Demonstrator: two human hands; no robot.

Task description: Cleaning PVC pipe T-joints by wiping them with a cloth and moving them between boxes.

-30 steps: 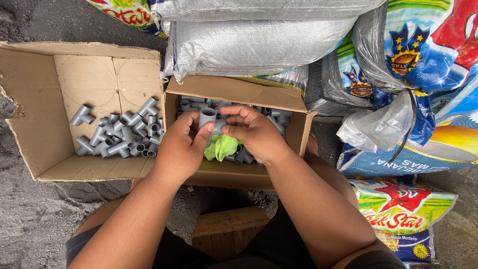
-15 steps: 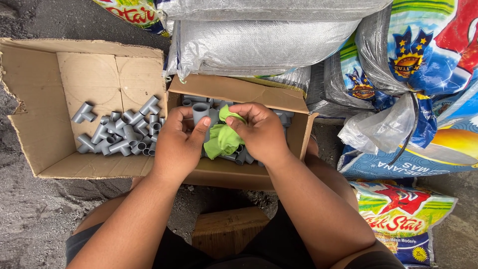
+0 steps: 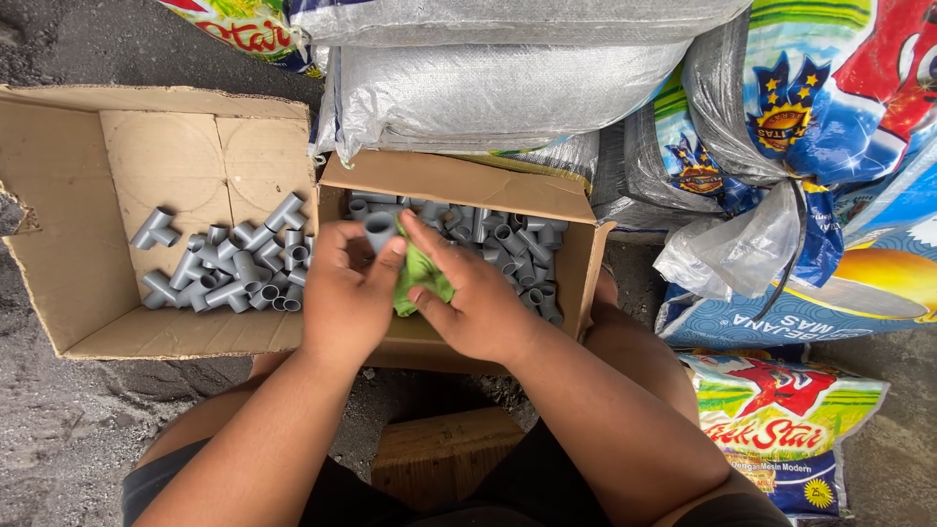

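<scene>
grey pipe fitting pinched by left hand, green cloth under right hand.

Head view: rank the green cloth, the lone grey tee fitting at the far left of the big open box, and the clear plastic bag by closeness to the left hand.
1. Green cloth, touching the left hand, just to its right.
2. Lone grey tee fitting, off to the left in the big open box.
3. Clear plastic bag, far right among the sacks.

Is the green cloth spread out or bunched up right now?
Bunched up: the green cloth sits crumpled between the left hand and right hand, against a grey pipe fitting.
</scene>
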